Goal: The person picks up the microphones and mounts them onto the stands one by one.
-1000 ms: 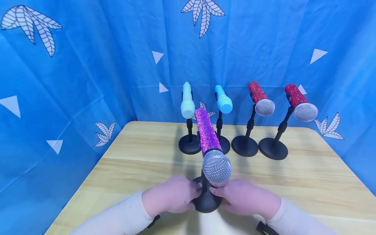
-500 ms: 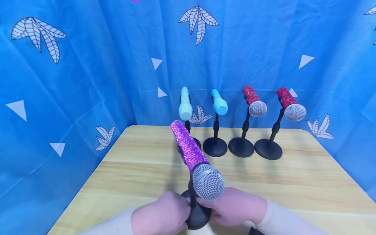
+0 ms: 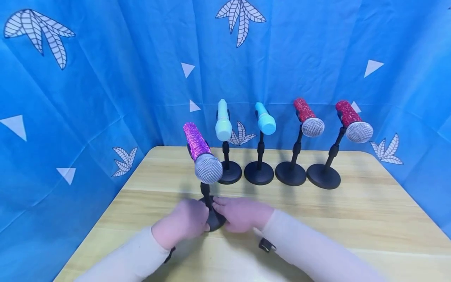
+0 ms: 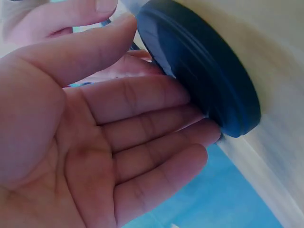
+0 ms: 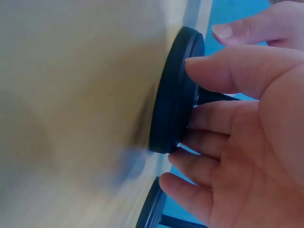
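Observation:
A microphone with a purple sequined handle and silver mesh head (image 3: 208,168) is clipped, tilted, to a black microphone stand (image 3: 215,219). My left hand (image 3: 186,219) holds the left side of the stand's round base. On the other side, my right hand (image 3: 243,213) grips the same base. In the left wrist view, the thumb and fingers (image 4: 142,99) meet the rim of the base (image 4: 199,66). The right wrist view has the thumb (image 5: 213,69) on the base (image 5: 175,95) and the fingertips along its edge. Whether the base touches the table cannot be told.
Behind stand a pale mint microphone (image 3: 223,121), a light blue microphone (image 3: 265,119), and two red glittery microphones, one left (image 3: 308,117) and one right (image 3: 353,121), all on black stands. A blue patterned cloth (image 3: 162,70) hangs around the wooden table (image 3: 317,231).
Both hands have carried the purple microphone and its stand leftward, and lately farther away toward the back row. The head view has shifted slightly. The back microphones stay where they were.

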{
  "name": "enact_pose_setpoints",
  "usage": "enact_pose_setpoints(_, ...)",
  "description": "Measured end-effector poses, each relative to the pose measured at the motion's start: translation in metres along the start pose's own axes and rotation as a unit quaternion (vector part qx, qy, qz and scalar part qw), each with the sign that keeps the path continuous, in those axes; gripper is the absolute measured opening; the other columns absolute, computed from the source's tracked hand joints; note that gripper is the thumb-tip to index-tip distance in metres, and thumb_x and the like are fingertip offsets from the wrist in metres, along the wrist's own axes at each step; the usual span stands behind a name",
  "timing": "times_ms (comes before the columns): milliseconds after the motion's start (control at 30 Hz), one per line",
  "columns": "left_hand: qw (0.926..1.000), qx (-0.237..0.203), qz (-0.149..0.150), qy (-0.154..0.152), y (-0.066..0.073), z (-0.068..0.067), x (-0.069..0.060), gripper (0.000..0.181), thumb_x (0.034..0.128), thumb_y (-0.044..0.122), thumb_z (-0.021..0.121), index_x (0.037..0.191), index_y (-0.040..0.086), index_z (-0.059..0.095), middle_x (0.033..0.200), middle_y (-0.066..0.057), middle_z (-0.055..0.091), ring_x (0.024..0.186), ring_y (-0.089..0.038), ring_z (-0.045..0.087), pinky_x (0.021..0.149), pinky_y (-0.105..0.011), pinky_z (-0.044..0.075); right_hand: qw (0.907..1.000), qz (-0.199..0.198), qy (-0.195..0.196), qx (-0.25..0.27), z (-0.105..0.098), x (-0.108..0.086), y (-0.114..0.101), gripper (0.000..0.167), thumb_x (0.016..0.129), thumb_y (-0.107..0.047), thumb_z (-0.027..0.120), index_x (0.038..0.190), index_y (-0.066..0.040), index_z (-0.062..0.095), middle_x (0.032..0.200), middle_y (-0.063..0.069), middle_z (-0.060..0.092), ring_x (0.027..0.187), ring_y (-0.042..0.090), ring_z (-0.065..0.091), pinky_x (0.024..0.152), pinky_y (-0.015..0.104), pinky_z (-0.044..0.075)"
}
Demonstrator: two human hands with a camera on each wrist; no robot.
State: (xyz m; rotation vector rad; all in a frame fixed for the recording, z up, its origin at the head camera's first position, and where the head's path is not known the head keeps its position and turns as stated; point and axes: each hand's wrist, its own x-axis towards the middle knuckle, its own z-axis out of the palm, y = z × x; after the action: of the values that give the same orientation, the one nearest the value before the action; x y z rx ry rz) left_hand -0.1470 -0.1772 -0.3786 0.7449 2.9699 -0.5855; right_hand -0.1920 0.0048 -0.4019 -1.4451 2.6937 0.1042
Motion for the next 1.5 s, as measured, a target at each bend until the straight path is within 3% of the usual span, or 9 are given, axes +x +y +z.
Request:
enact_pose_setpoints(167, 0.9985, -0.036, -0.037, 0.017, -0.025, 0.015, 0.017, 0.046, 0.0802, 0.049, 0.080, 0.084, 0.004, 0.069, 0.070, -0.004, 0.062, 0.061, -0.019, 0.061, 0.055, -0.038, 0.054, 0.9989, 0.046, 0.002, -0.006, 0.002, 0.040, 0.005, 0.074, 0.089, -0.029, 0.068, 0.154, -0.008, 0.041, 0.159, 0.009, 0.037, 0.138, 0.023, 0.046, 0.102, 0.033, 0.047)
enact_pose_setpoints(333, 0.9925, -0.089, -0.082, 0.022, -0.045, 0.029, 0.033, 0.043, 0.0810, 0.044, 0.082, 0.084, 0.003, 0.070, 0.073, -0.007, 0.064, 0.061, -0.023, 0.062, 0.055, -0.044, 0.054, 0.9972, 0.068, 0.010, -0.030, 0.001, 0.069, 0.005, 0.078, 0.090, -0.036, 0.067, 0.155, -0.003, 0.038, 0.160, 0.013, 0.036, 0.142, 0.023, 0.041, 0.113, 0.035, 0.036)
enact_pose_setpoints(467, 0.9877, -0.119, -0.094, 0.039, -0.063, 0.035, 0.041, 0.038, 0.0811, 0.039, 0.084, 0.084, 0.002, 0.072, 0.078, -0.010, 0.067, 0.065, -0.026, 0.064, 0.057, -0.045, 0.054, 0.9952, 0.090, 0.012, -0.036, -0.001, 0.091, 0.002, 0.077, 0.093, -0.038, 0.064, 0.154, -0.001, 0.037, 0.158, 0.014, 0.037, 0.142, 0.022, 0.041, 0.116, 0.038, 0.032)
enact_pose_setpoints(667, 0.9831, -0.124, -0.129, 0.036, -0.082, 0.040, 0.047, 0.036, 0.0839, 0.034, 0.083, 0.084, 0.000, 0.071, 0.074, -0.011, 0.066, 0.063, -0.027, 0.063, 0.058, -0.044, 0.055, 0.9936, 0.109, 0.019, -0.024, -0.009, 0.118, 0.000, 0.064, 0.096, -0.040, 0.059, 0.146, -0.003, 0.048, 0.138, 0.008, 0.053, 0.120, 0.018, 0.056, 0.103, 0.030, 0.044)
enact_pose_setpoints(733, 0.9815, -0.131, -0.137, 0.028, -0.085, 0.041, 0.051, 0.034, 0.0857, 0.032, 0.082, 0.084, 0.000, 0.071, 0.073, -0.011, 0.066, 0.063, -0.027, 0.063, 0.057, -0.044, 0.055, 0.9935, 0.112, 0.017, -0.011, -0.010, 0.123, 0.002, 0.057, 0.096, -0.039, 0.059, 0.140, -0.004, 0.051, 0.129, 0.006, 0.055, 0.109, 0.016, 0.058, 0.093, 0.027, 0.049)
enact_pose_setpoints(833, 0.9808, -0.136, -0.138, 0.020, -0.086, 0.043, 0.058, 0.031, 0.0872, 0.030, 0.080, 0.084, 0.000, 0.071, 0.074, -0.011, 0.066, 0.064, -0.027, 0.063, 0.059, -0.045, 0.055, 0.9938, 0.111, 0.004, -0.002, -0.010, 0.128, 0.007, 0.059, 0.096, -0.037, 0.059, 0.144, -0.004, 0.048, 0.138, 0.006, 0.053, 0.114, 0.014, 0.057, 0.089, 0.024, 0.050)
enact_pose_setpoints(1000, 0.9814, -0.130, -0.138, 0.025, -0.085, 0.045, 0.065, 0.034, 0.0854, 0.032, 0.081, 0.086, 0.000, 0.072, 0.076, -0.012, 0.067, 0.067, -0.029, 0.065, 0.061, -0.045, 0.056, 0.9926, 0.110, 0.006, 0.052, -0.003, 0.129, 0.016, 0.073, 0.094, -0.031, 0.063, 0.155, -0.002, 0.036, 0.159, 0.012, 0.036, 0.137, 0.019, 0.045, 0.103, 0.024, 0.043)
enact_pose_setpoints(1167, 0.9847, -0.112, -0.124, 0.049, -0.079, 0.049, 0.071, 0.035, 0.0840, 0.033, 0.083, 0.087, -0.001, 0.074, 0.078, -0.014, 0.069, 0.067, -0.029, 0.065, 0.061, -0.044, 0.056, 0.9874, 0.115, 0.010, 0.109, 0.005, 0.126, 0.027, 0.078, 0.093, -0.027, 0.064, 0.158, -0.003, 0.029, 0.164, 0.015, 0.026, 0.147, 0.023, 0.032, 0.112, 0.025, 0.033)
enact_pose_setpoints(1500, 0.9811, -0.136, -0.121, 0.065, -0.077, 0.052, 0.092, 0.027, 0.0834, 0.025, 0.083, 0.085, -0.001, 0.074, 0.077, -0.013, 0.069, 0.068, -0.029, 0.066, 0.064, -0.043, 0.056, 0.9844, 0.108, 0.028, 0.136, 0.011, 0.121, 0.046, 0.068, 0.101, -0.033, 0.056, 0.157, -0.003, 0.032, 0.162, 0.017, 0.028, 0.147, 0.024, 0.033, 0.114, 0.028, 0.031)
